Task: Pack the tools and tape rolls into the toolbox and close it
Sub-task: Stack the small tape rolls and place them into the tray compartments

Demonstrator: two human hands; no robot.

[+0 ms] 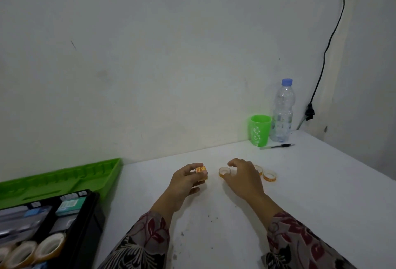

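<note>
My left hand (186, 179) is closed around small orange tape rolls (201, 172) held on edge above the table. My right hand (244, 179) hovers with curled fingers over the table, its fingertips touching a small orange tape roll (224, 171) that lies flat. Two more small rolls lie to its right, one half hidden behind the hand (258, 169) and one in the open (269, 176). The black toolbox (90, 221) stands open at the lower left with its green lid (64, 178) laid back. Inside are tools and larger tape rolls (49, 247).
A green cup (259, 130), a clear water bottle (282, 111) and a black pen (278, 146) stand at the back right of the white table (214, 215). A black cable with a plug (309, 112) hangs down the wall. The wall runs right behind the table.
</note>
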